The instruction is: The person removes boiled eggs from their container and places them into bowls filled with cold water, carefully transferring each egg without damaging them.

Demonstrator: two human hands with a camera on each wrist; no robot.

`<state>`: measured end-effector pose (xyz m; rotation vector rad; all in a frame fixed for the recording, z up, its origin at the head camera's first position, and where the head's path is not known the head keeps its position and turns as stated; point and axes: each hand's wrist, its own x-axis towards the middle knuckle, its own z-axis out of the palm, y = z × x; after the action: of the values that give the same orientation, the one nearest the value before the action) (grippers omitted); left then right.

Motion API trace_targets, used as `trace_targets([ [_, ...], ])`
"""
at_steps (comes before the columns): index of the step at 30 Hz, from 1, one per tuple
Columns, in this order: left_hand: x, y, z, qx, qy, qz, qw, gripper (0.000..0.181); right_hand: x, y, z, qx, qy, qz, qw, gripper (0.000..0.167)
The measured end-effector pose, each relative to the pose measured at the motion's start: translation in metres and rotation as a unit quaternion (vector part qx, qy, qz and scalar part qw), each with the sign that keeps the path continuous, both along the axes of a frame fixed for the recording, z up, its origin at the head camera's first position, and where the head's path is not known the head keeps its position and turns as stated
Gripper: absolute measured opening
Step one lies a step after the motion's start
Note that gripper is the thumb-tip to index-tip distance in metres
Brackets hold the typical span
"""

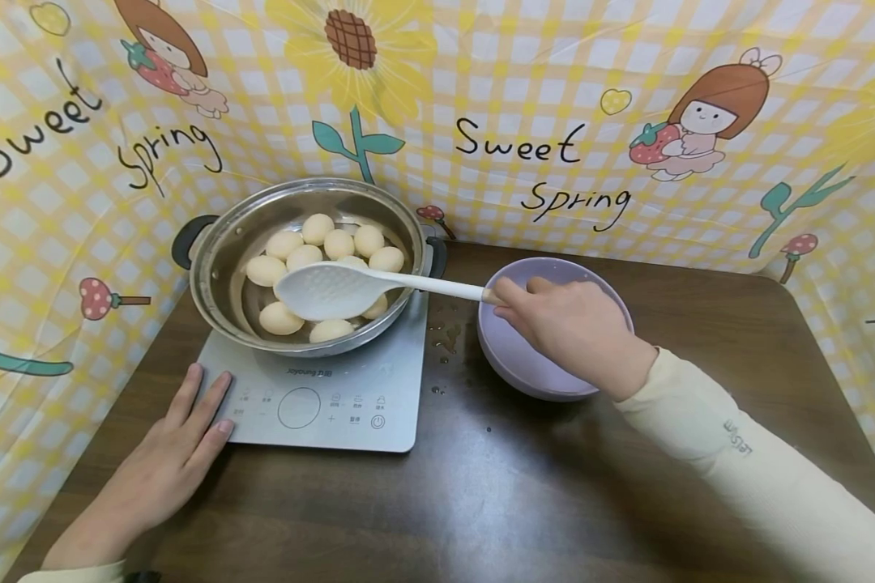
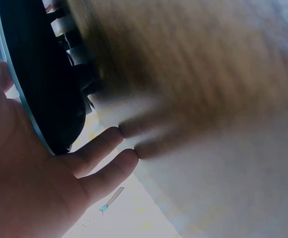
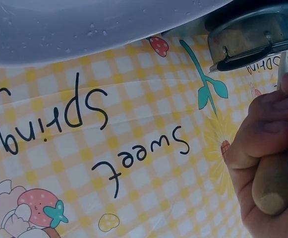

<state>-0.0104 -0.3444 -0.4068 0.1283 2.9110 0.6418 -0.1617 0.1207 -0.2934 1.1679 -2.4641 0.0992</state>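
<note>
In the head view my right hand (image 1: 579, 328) grips the handle of a white slotted spoon (image 1: 328, 290) above the purple bowl (image 1: 521, 360). The spoon's head hangs over a steel pot (image 1: 235, 231) holding several pale eggs (image 1: 280, 318), partly hiding some of them. The right wrist view shows the fingers curled round the handle, its wooden end (image 3: 274, 193) sticking out. My left hand (image 1: 160, 461) rests with fairly straight fingers at the front left corner of a white induction cooker (image 1: 390, 368); in the left wrist view the cooker's dark underside (image 2: 39, 64) lies beside the thumb.
The pot stands on the cooker, its black handles (image 1: 184, 241) jutting out at both sides. Water drops (image 1: 448, 338) lie on the brown table (image 1: 481, 494) between cooker and bowl. A yellow checked cloth (image 1: 510, 89) walls in the back and sides.
</note>
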Motion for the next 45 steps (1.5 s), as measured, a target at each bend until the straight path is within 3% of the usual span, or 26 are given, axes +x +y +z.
trace_targets([
  [24,-0.001,0.000,-0.002,0.006,0.019,-0.002,0.9998,0.063,-0.005,-0.009,0.011,0.028,-0.010,0.037,0.9989,0.021],
  [37,0.001,-0.001,-0.002,0.007,0.016,0.002,0.9999,0.062,-0.020,-0.012,0.028,0.033,-0.090,0.068,0.9930,0.021],
  [45,0.000,0.000,-0.001,0.009,0.014,0.002,0.9998,0.063,-0.030,-0.020,0.048,0.068,-0.166,0.059,0.9821,0.022],
])
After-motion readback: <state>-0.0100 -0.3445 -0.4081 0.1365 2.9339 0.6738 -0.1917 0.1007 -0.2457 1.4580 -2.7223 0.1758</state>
